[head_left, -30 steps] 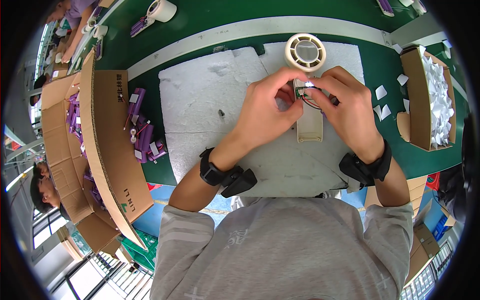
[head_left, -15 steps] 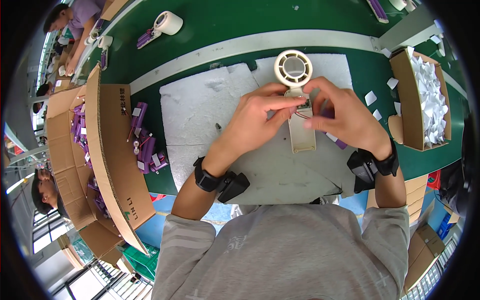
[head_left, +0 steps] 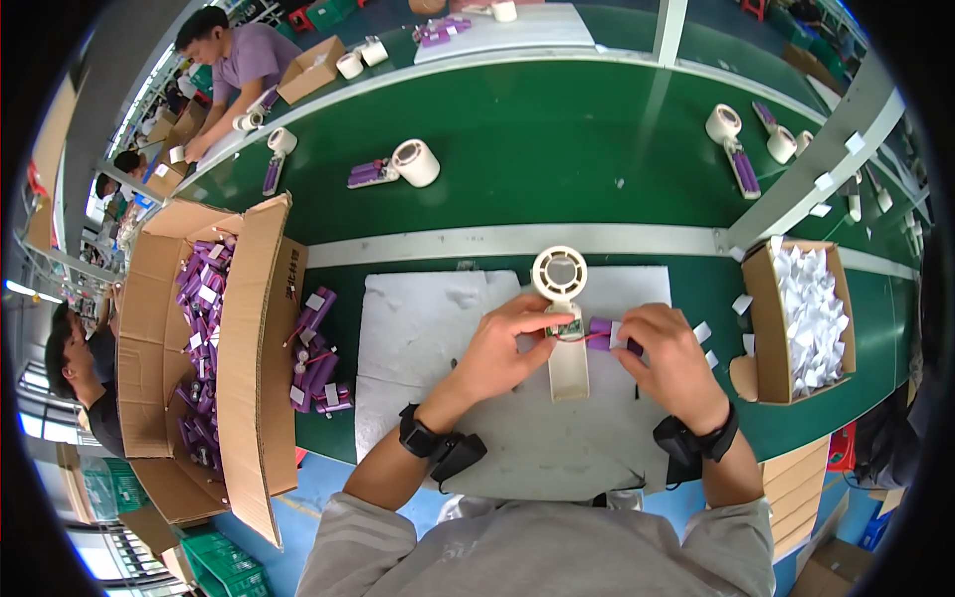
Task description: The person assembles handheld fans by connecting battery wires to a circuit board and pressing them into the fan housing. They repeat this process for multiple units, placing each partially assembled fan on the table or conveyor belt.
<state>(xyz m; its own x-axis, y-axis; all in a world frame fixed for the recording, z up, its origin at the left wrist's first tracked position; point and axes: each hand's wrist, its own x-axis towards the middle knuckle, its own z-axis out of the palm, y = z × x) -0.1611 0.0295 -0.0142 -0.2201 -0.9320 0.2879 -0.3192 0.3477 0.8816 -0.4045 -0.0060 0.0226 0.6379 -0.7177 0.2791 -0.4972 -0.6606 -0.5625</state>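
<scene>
A white handheld fan housing (head_left: 569, 376) lies open on the foam mat, its ring-shaped head (head_left: 560, 274) pointing away from me. My left hand (head_left: 504, 350) is closed at its upper handle, thumb and fingertips on the small green circuit board (head_left: 568, 327). Just right of the handle is a purple battery pack (head_left: 600, 333) with a white patch. My right hand (head_left: 668, 360) has its fingers closed around the pack's right end. Thin red wire (head_left: 585, 338) runs between board and pack.
At left stands a cardboard box (head_left: 261, 368) of purple packs, with several loose packs (head_left: 320, 373) beside it. A box of white paper pieces (head_left: 811, 318) is at right. Beyond the metal rail (head_left: 477, 242), fan assemblies (head_left: 415, 163) lie on the green bench. A co-worker (head_left: 244, 65) sits far left.
The view has tilted up, showing more of the bench. My right hand has drawn away from the housing and now grips the battery pack. My left hand stays at the board.
</scene>
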